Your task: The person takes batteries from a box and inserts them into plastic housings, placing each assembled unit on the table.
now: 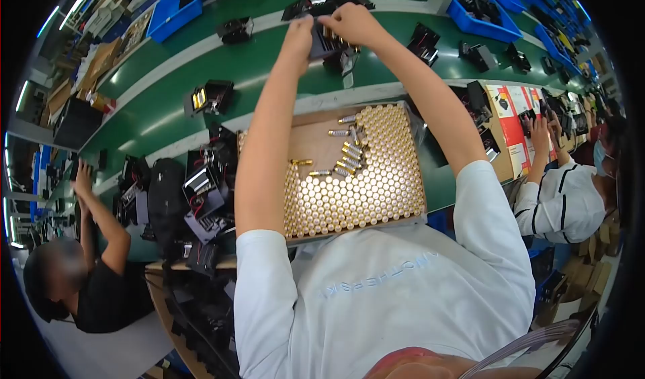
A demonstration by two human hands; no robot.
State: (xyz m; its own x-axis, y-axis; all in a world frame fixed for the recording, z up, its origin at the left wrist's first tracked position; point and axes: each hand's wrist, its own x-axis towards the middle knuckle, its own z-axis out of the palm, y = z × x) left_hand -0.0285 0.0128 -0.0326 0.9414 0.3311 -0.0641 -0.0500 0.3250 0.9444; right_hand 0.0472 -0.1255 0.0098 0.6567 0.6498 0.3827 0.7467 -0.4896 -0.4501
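Both arms stretch forward over a box of batteries to the green conveyor belt. My left hand [297, 40] is closed on the left edge of a black plastic battery case [322, 49]. Gold batteries show inside the case beneath my right hand [351, 24]. The right hand's fingers are bent in a pinch at the case's upper part; what is between them is too small to make out. Close below me, the cardboard box [311, 115] holds tightly packed upright batteries [349, 198]. Several loose batteries [351, 154] lie on their sides in its cardboard-floored gap.
Other black cases [209, 98] sit along the belt [161, 134]. More cases with wires [205, 184] are piled left of the box. Blue bins [176, 13] stand beyond the belt. One co-worker [101, 271] is at left, another [561, 201] at right beside red-and-white cartons [514, 134].
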